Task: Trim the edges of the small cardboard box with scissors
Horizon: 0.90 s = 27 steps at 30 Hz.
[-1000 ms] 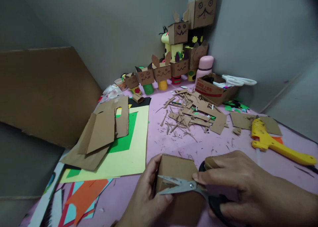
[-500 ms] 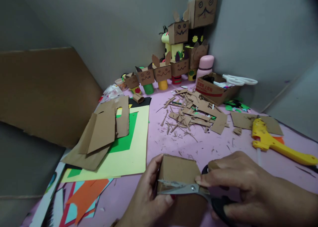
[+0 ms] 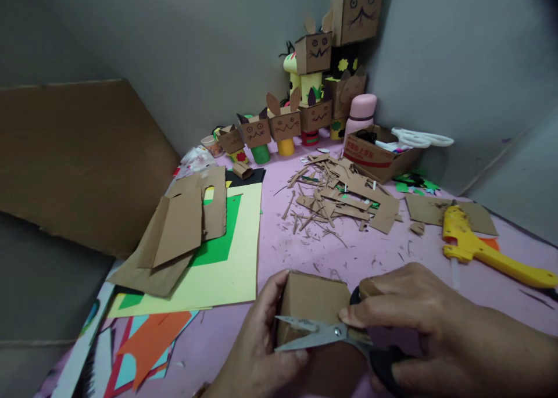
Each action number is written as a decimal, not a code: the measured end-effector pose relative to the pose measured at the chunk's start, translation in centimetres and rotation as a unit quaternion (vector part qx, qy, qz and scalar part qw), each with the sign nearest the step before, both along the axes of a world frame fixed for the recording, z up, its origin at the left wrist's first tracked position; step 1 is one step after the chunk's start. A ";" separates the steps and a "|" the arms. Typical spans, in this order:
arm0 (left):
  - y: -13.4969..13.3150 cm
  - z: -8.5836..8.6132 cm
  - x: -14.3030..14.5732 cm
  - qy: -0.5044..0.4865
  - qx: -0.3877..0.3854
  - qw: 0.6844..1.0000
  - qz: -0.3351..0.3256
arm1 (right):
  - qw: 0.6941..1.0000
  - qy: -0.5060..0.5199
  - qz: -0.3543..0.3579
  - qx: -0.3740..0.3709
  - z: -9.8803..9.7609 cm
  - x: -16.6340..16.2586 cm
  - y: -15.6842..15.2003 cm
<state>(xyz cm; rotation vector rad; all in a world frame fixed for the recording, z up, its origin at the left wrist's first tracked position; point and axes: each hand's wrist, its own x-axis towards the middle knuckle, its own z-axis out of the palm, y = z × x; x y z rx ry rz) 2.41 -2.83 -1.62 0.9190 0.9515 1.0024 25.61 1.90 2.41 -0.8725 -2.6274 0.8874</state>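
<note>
My left hand (image 3: 265,340) is wrapped round the left side of a small cardboard box (image 3: 317,291) near the front of the table. In my right hand (image 3: 410,322) is a pair of scissors (image 3: 322,333) with black handles, its fingers and thumb in the loops. The scissor blades lie across the front edge of the box, parted, with their tips pointing left toward my left thumb. Part of the box's lower face is in shadow, and my hands cover its sides.
Cardboard scraps (image 3: 340,197) are heaped mid-table. At the right lies a yellow glue gun (image 3: 475,247). Cardboard sheets (image 3: 178,229) rest on yellow paper (image 3: 244,253) at left. Behind stand cardboard animal figures (image 3: 285,125), a pink bottle (image 3: 362,108) and a box with white scissors (image 3: 379,157).
The scissor blades have opened wider over the box edge. My right hand has shifted very slightly left, while my left hand keeps its hold on the box.
</note>
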 end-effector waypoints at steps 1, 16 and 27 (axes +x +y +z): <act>-0.1 -0.1 0.0 -0.007 0.000 1.000 0.000 | 1.000 0.009 0.003 0.000 0.0 0.0 0.0; 0.4 -0.7 -0.9 0.011 0.053 0.998 -0.035 | 1.000 0.027 0.000 -0.012 -0.1 -0.1 0.0; 0.0 -1.1 -0.9 -0.007 0.045 0.998 -0.045 | 1.000 0.001 0.015 -0.018 0.1 -0.4 0.3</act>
